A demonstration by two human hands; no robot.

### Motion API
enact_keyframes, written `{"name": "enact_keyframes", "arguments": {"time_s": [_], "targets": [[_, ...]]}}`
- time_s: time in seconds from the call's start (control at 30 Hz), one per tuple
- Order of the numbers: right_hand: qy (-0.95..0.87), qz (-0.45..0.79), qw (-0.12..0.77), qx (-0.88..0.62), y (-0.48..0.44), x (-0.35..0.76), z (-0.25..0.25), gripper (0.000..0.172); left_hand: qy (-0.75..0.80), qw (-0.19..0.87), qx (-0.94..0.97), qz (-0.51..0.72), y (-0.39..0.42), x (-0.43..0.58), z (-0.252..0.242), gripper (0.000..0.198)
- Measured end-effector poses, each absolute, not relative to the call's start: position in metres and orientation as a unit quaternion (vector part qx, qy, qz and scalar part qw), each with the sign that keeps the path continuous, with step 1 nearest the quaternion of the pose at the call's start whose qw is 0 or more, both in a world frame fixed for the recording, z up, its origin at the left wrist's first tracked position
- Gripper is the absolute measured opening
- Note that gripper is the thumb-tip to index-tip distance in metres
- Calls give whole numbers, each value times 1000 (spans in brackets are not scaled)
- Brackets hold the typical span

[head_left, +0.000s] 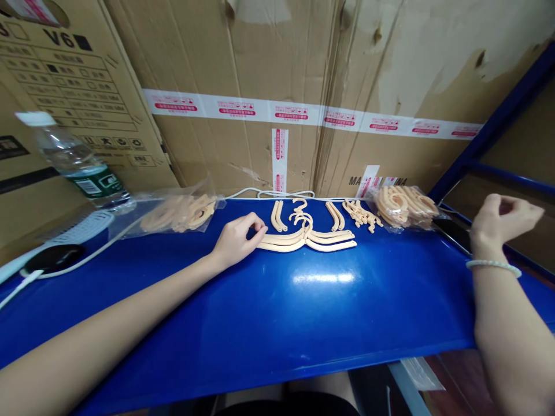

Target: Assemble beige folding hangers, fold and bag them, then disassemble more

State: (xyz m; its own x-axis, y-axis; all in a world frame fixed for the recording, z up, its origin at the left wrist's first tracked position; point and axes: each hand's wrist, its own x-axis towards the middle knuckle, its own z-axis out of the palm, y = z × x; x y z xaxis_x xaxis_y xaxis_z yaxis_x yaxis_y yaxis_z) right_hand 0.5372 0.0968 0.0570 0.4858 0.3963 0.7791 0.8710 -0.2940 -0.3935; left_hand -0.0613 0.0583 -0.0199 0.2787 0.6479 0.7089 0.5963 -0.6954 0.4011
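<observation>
Beige plastic folding hangers (330, 246) lie stacked on the blue tabletop, their hooks overlapping in the middle. My left hand (237, 240) is at the left end of the stack, thumb and fingers pinched on a hanger arm; the tip is hidden by the fingers. Off to the right, my right hand (498, 222) is raised, its fingers curled together with nothing visible in them. Behind the stack lie a loose hook (299, 205), a pair of hanger arms (277, 216) on the left, another pair (335, 216) on the right, and a pile of small connecting pieces (361, 215).
Clear bags of beige parts lie at the left (184, 212) and right (403, 205). A water bottle (82, 164), a black mouse-like object (54, 258) and white cables are at the left. Large cardboard boxes (243, 156) stand behind; a blue metal frame (489, 130) rises at the right.
</observation>
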Motion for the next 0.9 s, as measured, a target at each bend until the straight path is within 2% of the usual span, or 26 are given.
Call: {"name": "enact_keyframes", "arguments": {"time_s": [0.03,0.07,0.17,0.3,0.47,0.6,0.7,0.8,0.9], "targets": [[-370,-318,514,-705,101,520,62,21,392,28,797,458,58,-61,-20,18],[-365,-339,559,-662,104,500,65,12,395,28,794,460,59,-61,-20,17],[-462,-399,591,-527,103,432,71,9,401,36,784,472,59,-62,-21,16],[-638,-370,528,-422,86,351,64,17,398,65,780,478,61,-64,-22,13],[-792,-285,414,-346,77,307,41,6,409,80,784,460,63,-65,-22,14],[-839,-227,373,-325,81,300,29,6,417,77,795,433,63,-64,-22,13],[-863,-141,359,-326,83,306,31,9,415,66,798,432,63,-65,-23,12],[-878,-30,325,-350,85,316,36,10,410,65,793,446,62,-65,-22,19],[-883,24,292,-368,87,324,37,12,408,65,788,456,62,-64,-21,29]]}}
